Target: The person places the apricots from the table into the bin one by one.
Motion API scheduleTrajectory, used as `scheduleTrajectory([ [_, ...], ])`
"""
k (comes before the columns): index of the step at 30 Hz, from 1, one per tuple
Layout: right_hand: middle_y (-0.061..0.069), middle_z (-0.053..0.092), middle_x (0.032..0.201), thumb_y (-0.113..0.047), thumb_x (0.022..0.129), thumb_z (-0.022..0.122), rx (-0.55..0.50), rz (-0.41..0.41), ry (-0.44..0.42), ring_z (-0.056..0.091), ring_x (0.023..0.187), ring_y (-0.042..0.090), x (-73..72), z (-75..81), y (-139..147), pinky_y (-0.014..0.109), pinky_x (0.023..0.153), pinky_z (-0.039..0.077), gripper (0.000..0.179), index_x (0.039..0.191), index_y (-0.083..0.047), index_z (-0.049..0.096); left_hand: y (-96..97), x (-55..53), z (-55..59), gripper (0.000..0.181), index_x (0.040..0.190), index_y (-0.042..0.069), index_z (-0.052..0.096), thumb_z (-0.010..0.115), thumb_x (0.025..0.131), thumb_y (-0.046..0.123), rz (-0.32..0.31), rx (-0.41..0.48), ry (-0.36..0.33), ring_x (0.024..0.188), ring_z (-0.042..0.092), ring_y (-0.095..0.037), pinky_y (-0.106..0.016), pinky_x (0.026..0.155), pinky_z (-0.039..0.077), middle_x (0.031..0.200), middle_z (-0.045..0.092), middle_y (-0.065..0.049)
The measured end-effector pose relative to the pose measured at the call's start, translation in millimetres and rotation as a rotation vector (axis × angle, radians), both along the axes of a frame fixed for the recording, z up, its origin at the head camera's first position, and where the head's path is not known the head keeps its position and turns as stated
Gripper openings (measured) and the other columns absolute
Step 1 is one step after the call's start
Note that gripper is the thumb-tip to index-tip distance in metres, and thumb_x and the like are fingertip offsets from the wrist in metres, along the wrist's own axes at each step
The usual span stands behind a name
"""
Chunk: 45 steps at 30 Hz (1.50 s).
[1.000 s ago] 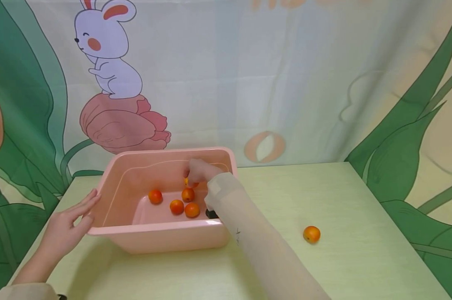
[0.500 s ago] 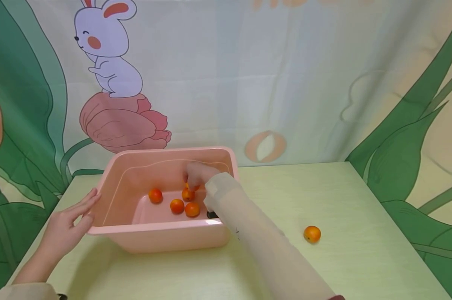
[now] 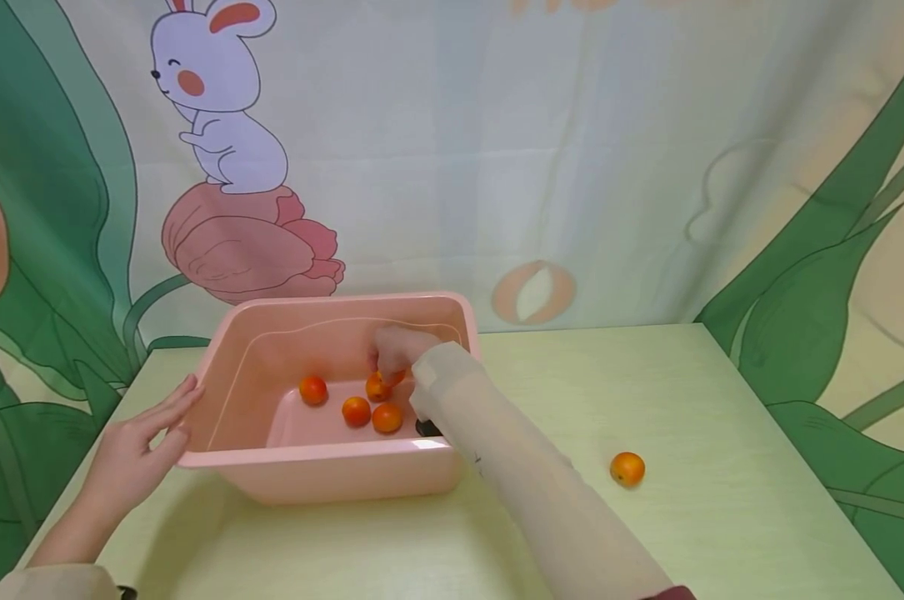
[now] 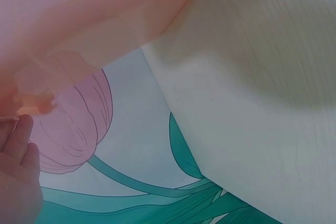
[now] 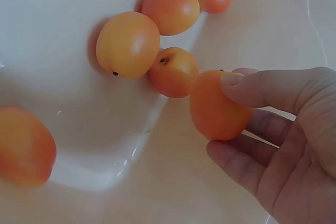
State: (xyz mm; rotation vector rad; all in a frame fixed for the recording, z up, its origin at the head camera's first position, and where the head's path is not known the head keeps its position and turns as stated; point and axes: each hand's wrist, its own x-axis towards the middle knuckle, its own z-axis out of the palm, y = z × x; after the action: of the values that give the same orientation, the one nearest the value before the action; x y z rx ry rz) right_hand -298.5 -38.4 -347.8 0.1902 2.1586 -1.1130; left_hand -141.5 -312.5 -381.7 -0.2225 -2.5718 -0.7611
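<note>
A pale pink plastic basin [image 3: 320, 479] stands on the table, several small orange-red, apricot-like fruits [image 3: 357, 412] lying inside. My right hand [image 3: 404, 350] reaches into its back right part, palm hidden from the head view. In the right wrist view, thumb and fingers pinch one orange fruit [image 5: 218, 108] close beside another fruit [image 5: 175, 73] near the basin's wall. My left hand [image 3: 132, 442] rests its extended fingers and thumb against the basin's left side at the rim. In the left wrist view, left-hand fingers [image 4: 23, 135] appear at the lower left.
One more orange fruit [image 3: 627, 469] lies on the pale green table [image 3: 721, 400], right of the basin. Behind hangs a printed cloth [image 3: 422, 167] with a rabbit and leaves. A dark object [image 3: 427, 427] shows beside my right sleeve.
My right hand has sunk slightly lower in the basin with the held fruit. The left hand keeps its place at the rim, and the other fruits stay put.
</note>
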Motion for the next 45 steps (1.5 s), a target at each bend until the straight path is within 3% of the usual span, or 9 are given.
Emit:
scheduleTrajectory([
  [9,0.003,0.053,0.098,-0.005,0.063,0.055,0.026,-0.087,-0.051,0.046,0.089,0.028,-7.7,-7.8,0.1,0.045,0.057,0.041,0.027,0.082,-0.023,0.061,0.3,0.2,0.1,0.038,0.123,0.014,0.054,0.051,0.086,0.012,0.004,0.003,0.001,0.104,0.024,0.028,0.006,0.074,0.024,0.125,0.032,0.035],
  [13,0.004,0.051,0.098,-0.004,0.065,0.055,0.043,-0.059,-0.039,0.046,0.089,0.028,-8.1,-8.4,0.3,0.045,0.056,0.041,0.026,0.082,-0.022,0.060,0.5,0.4,-0.3,0.038,0.124,0.015,0.053,0.050,0.086,0.013,0.006,-0.001,-0.007,0.105,0.024,0.028,0.007,0.075,0.023,0.126,0.032,0.035],
  [23,0.004,0.049,0.100,-0.007,0.063,0.058,0.083,-0.110,-0.064,0.045,0.094,0.028,-11.5,-10.0,-1.6,0.046,0.056,0.041,0.024,0.083,-0.021,0.061,1.0,1.0,0.7,0.038,0.123,0.014,0.053,0.050,0.086,0.012,0.001,0.005,-0.004,0.105,0.025,0.028,0.007,0.074,0.024,0.127,0.033,0.033],
  [29,0.006,0.053,0.099,-0.014,0.066,0.061,0.080,-0.073,-0.052,0.048,0.089,0.026,2.0,4.8,-1.0,0.042,0.060,0.041,0.011,0.076,-0.017,0.063,0.4,1.5,0.6,0.038,0.124,0.014,0.053,0.050,0.086,0.012,0.000,0.004,-0.011,0.106,0.024,0.028,0.007,0.075,0.024,0.127,0.033,0.033],
  [35,0.008,0.049,0.102,-0.018,0.063,0.057,0.070,-0.152,-0.091,0.047,0.088,0.026,16.0,14.8,4.6,0.043,0.053,0.041,0.009,0.068,-0.017,0.065,2.3,1.6,-0.2,0.038,0.123,0.014,0.054,0.050,0.086,0.011,0.000,0.006,0.000,0.106,0.025,0.028,0.007,0.076,0.023,0.127,0.034,0.033],
  [42,0.009,0.049,0.103,-0.018,0.065,0.055,0.072,-0.135,-0.092,0.047,0.087,0.026,15.0,13.9,4.2,0.042,0.052,0.040,0.009,0.065,-0.015,0.064,2.5,1.3,-0.4,0.037,0.121,0.011,0.055,0.051,0.085,0.009,-0.008,0.015,0.035,0.106,0.026,0.028,0.008,0.077,0.023,0.127,0.035,0.032],
  [45,0.007,0.056,0.099,-0.015,0.064,0.053,0.058,-0.115,-0.089,0.048,0.086,0.026,12.6,10.7,3.7,0.041,0.053,0.039,0.013,0.067,-0.014,0.065,2.1,0.8,-0.3,0.037,0.121,0.011,0.055,0.051,0.084,0.009,-0.006,0.015,0.036,0.106,0.026,0.028,0.008,0.077,0.023,0.127,0.036,0.032],
])
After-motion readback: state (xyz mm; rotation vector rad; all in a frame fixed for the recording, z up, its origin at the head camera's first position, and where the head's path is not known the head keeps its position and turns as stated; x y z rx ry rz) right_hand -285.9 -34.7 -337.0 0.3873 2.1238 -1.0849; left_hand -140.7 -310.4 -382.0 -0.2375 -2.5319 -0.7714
